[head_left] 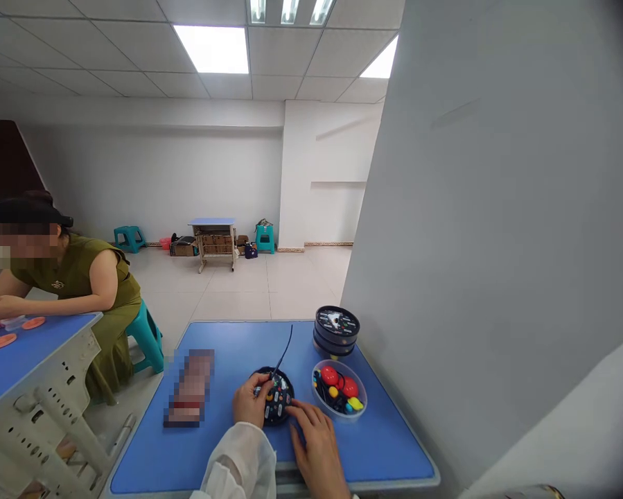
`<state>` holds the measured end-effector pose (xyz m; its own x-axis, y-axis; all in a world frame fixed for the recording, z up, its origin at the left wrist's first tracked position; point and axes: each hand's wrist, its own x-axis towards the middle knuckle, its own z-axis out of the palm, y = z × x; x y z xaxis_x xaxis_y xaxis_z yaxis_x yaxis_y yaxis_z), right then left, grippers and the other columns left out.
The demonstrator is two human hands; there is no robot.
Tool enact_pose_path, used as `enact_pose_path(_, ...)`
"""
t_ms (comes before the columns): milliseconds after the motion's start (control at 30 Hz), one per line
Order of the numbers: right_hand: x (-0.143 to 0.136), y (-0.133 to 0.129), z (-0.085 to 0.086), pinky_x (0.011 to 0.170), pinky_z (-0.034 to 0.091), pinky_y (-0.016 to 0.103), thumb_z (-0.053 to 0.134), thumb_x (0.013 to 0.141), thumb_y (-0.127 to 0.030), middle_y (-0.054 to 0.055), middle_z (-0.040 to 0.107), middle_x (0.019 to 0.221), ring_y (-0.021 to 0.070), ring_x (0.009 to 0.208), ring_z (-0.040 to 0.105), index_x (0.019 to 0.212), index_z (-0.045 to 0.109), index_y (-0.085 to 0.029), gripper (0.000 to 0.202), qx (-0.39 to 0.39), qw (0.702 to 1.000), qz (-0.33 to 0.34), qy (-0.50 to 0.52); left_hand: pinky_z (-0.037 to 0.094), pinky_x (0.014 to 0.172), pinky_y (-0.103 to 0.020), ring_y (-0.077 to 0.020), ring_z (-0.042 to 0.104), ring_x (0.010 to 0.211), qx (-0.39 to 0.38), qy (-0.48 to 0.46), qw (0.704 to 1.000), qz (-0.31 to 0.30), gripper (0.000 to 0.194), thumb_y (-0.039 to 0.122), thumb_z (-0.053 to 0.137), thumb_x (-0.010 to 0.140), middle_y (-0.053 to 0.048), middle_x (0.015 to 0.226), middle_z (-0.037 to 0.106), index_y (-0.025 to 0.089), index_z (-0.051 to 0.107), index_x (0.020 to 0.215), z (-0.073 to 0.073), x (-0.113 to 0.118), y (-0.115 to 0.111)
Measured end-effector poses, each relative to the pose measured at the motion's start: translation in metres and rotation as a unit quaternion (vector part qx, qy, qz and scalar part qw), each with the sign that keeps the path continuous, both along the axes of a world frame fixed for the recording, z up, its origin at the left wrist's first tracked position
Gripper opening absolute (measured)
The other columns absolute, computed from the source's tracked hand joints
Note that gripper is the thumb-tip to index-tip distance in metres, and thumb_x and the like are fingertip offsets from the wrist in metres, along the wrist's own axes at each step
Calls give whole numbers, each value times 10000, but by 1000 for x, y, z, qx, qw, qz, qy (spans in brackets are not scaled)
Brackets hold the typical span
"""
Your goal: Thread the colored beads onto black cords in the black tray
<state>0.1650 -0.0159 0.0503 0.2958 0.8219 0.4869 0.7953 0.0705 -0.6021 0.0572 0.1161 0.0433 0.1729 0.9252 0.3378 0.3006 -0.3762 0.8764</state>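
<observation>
My left hand [251, 400] is closed, its thumb and fingers pinching the lower end of a thin black strip [286, 348]. The strip slants up and away, and I cannot make out its exact kind. Under those fingers lies a round black disc-like piece [276, 410] printed with small coloured pictures, flat on the blue table [228, 339]. My right hand [317, 440] is open, fingers stretched out, with fingertips touching the right rim of the round piece. The left hand covers part of its left side.
Right of my hands, a clear round tub [319, 405] holds red, yellow and black small parts. Behind it stands a stack of round black cases [336, 331]. A blurred flat item [190, 388] lies at left. A grey wall [477, 277] bounds the right. Another person [103, 284] sits at the left table.
</observation>
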Motion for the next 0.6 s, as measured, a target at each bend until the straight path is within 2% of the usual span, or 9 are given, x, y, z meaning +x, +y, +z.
enact_pose_path(133,-1,-6,0,938,477,437,488,853,-115,88,674,1238,274,1109,627,1144,650,-267,366,-27,998,5,-48,530,859,-438,-275,703,899,15,38,999,6,113,306,651,729,-62,904,794,244,734,685,-3,-7,2)
enact_pose_path(267,-6,-4,2,967,446,449,487,842,-93,74,671,1262,271,1143,614,1113,649,-271,363,-55,997,16,-60,526,850,-462,-290,683,893,21,78,997,-4,76,257,676,685,-74,915,788,234,706,619,-6,-16,12)
enact_pose_path(500,-22,1,9,996,411,453,520,801,-53,51,658,1306,263,1173,597,1216,624,-290,489,-78,995,28,-51,537,814,-450,-295,680,876,28,126,992,-15,108,303,661,697,-92,905,781,227,693,628,-14,-32,26)
enact_pose_path(600,-26,2,8,998,408,445,533,807,-69,35,656,1314,260,1173,596,1203,640,-311,476,-80,995,39,-38,535,817,-461,-308,676,892,35,133,990,-13,143,332,640,717,-100,908,778,226,682,631,-17,-36,28)
